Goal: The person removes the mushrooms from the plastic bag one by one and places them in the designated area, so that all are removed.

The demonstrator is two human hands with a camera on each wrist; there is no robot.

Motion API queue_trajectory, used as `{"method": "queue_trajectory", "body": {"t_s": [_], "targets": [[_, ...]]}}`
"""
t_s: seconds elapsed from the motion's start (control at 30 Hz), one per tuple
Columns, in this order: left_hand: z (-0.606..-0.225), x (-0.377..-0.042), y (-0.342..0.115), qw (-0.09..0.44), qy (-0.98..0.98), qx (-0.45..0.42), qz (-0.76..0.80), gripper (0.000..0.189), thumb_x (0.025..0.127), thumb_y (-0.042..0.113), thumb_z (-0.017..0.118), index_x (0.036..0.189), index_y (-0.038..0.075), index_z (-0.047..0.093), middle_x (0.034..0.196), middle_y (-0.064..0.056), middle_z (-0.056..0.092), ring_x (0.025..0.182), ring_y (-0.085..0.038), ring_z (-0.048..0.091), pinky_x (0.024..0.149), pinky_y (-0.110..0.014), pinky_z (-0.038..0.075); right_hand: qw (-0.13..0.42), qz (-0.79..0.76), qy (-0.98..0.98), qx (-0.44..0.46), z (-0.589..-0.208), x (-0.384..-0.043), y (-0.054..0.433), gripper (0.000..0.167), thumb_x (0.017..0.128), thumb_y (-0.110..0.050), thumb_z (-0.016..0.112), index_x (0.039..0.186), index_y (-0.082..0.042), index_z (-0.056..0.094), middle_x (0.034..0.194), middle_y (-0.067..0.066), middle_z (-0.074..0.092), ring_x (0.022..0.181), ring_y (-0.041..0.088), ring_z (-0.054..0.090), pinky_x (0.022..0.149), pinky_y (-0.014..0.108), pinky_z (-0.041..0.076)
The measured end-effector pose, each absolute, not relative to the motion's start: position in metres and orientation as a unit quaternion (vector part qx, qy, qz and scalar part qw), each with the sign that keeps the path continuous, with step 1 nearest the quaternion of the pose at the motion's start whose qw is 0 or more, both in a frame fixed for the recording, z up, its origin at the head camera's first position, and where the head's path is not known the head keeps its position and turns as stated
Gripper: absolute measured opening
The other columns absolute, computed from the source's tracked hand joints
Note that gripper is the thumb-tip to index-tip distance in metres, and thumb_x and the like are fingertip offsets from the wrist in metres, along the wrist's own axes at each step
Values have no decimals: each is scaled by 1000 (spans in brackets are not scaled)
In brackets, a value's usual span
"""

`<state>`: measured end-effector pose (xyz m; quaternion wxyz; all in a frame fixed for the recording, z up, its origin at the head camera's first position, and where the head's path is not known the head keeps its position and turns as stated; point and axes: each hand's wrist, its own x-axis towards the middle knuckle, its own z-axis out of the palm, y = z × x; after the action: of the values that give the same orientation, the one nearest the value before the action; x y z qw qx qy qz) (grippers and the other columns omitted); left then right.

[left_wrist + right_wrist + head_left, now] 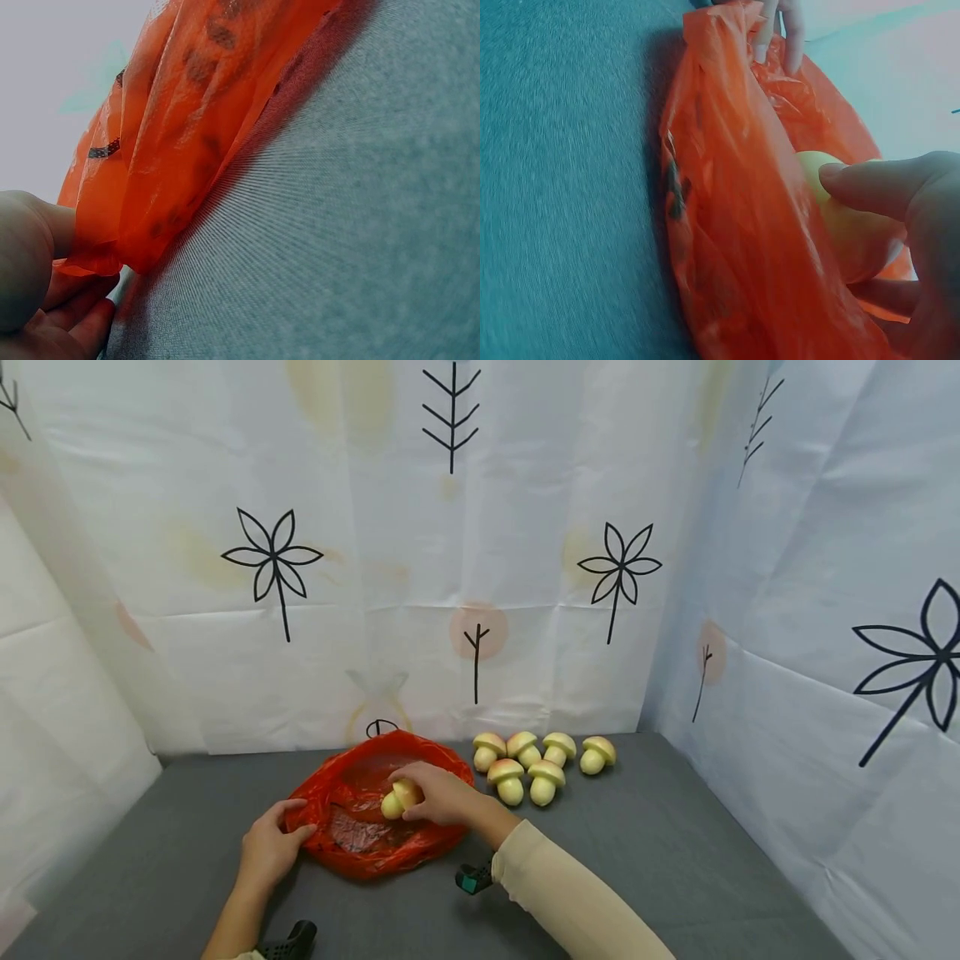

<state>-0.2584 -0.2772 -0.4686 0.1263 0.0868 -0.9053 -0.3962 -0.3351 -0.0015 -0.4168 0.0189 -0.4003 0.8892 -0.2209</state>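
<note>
A red plastic bag (367, 864) lies on the grey table with its mouth spread open. My left hand (268, 847) pinches the bag's left rim between thumb and fingers; the left wrist view shows the thumb (66, 229) against the red film. Over the bag's opening, my right hand (438, 793) grips a toy mushroom (393, 805) with a pale stem and yellowish cap. In the right wrist view the mushroom (847, 225) sits between thumb and fingers, partly hidden behind the bag's near side (735, 202).
Several more toy mushrooms (546, 781) stand grouped right of the bag, one (597, 755) slightly apart. A white patterned curtain (525, 668) borders the back and sides of the grey table (637, 852). Dark wrist devices (474, 878) sit at both wrists.
</note>
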Motion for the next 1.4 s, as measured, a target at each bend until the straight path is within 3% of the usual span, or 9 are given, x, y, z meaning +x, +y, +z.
{"method": "queue_trajectory", "body": {"t_s": [0.37,0.63,1.03,1.4], "targets": [[-470,-257,-278,122,-905,89,-397,48,90,20,69,131,1,53,133,-34,49,117,-51,45,92,-63,36,-64,-219,887,-403,-406,-335,22,56,88,-31,73,139,-24,51,144,-3,45,126,17,48,99,36,43],[-470,-257,-277,124,-905,85,-398,47,90,19,69,131,1,53,132,-34,49,116,-51,46,91,-63,37,-85,-259,872,-407,-394,-327,45,59,87,-29,74,140,-21,51,144,0,48,130,18,45,103,37,40],[-471,-258,-277,118,-904,95,-400,48,90,19,69,131,1,53,134,-34,48,119,-51,44,94,-63,35,-122,-268,860,-416,-393,-318,84,65,83,-25,79,140,-12,50,143,4,49,121,19,52,91,35,48],[-470,-257,-277,120,-902,94,-403,48,90,19,69,131,1,53,133,-33,49,117,-50,45,93,-63,36,-181,-295,843,-412,-391,-310,122,63,80,-17,81,136,-8,52,143,11,47,128,26,47,94,40,48]]}}
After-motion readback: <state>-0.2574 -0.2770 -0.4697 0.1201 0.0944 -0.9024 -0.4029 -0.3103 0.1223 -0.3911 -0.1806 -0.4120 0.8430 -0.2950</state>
